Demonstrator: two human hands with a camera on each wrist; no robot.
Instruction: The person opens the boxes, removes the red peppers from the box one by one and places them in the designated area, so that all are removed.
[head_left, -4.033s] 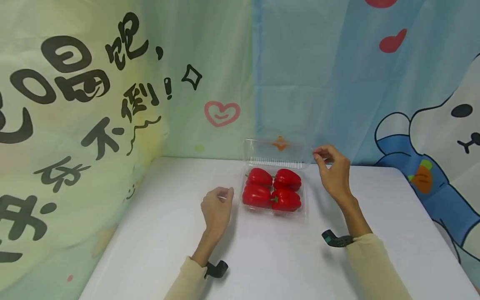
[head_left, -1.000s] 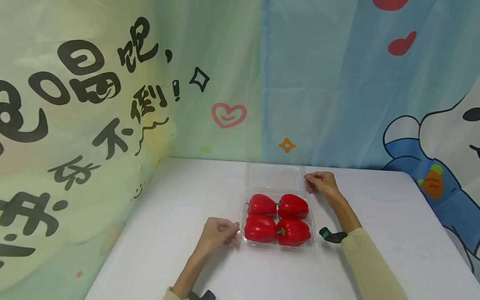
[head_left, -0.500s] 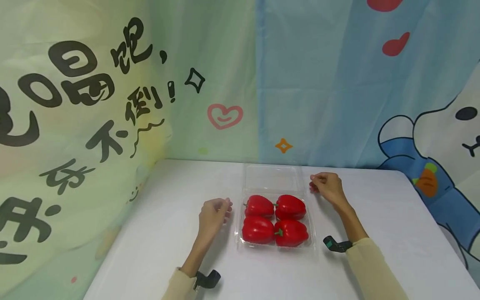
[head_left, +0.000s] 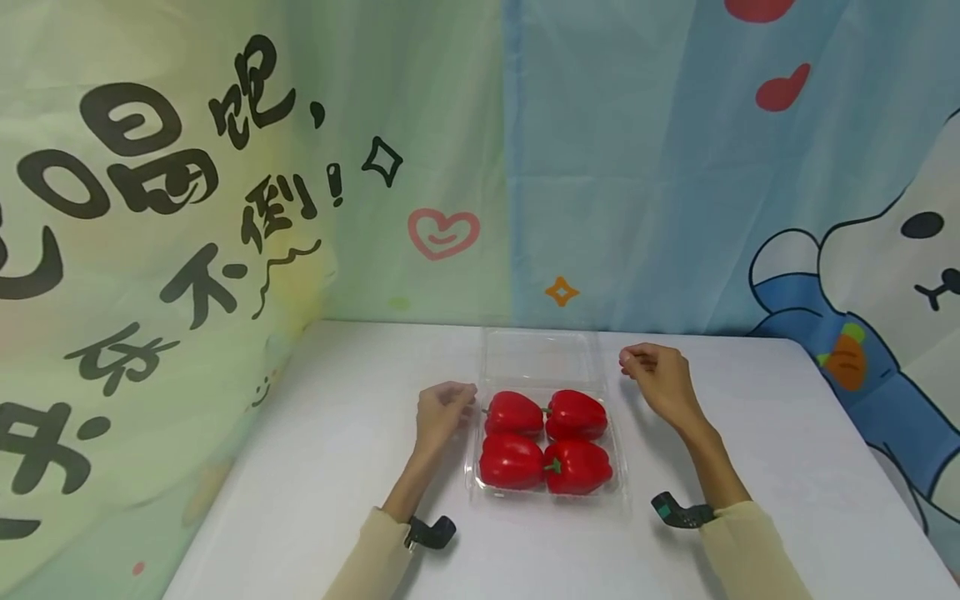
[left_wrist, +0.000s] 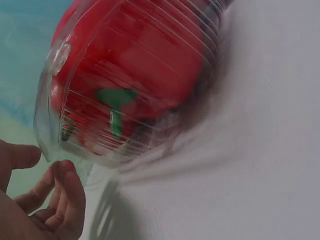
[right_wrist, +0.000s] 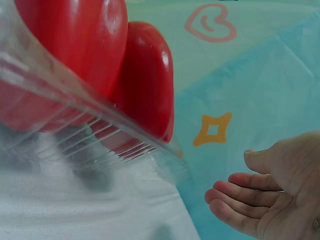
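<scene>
A clear plastic clamshell box (head_left: 619, 467) stands on the white table, holding several red bell peppers (head_left: 512, 461) in two rows. Its transparent lid (head_left: 538, 357) lies folded back toward the wall. My left hand (head_left: 441, 412) is beside the box's upper left side. In the left wrist view, the thumb and fingers of that hand stand apart near the box's rim (left_wrist: 45, 110), and no grip shows. Right of the lid hovers my right hand (head_left: 660, 379), fingers relaxed, holding nothing. In the right wrist view a gap separates this hand from the box.
A printed cloth backdrop (head_left: 600, 167) rises along the table's back and left edges. The white table (head_left: 315, 467) extends around the box on both sides. Each wrist carries a small black camera (head_left: 431, 533).
Four seconds ago the lid stood raised beside my right hand; now it lies back. My right hand has drawn away from the lid. My left hand moved up along the box's left side.
</scene>
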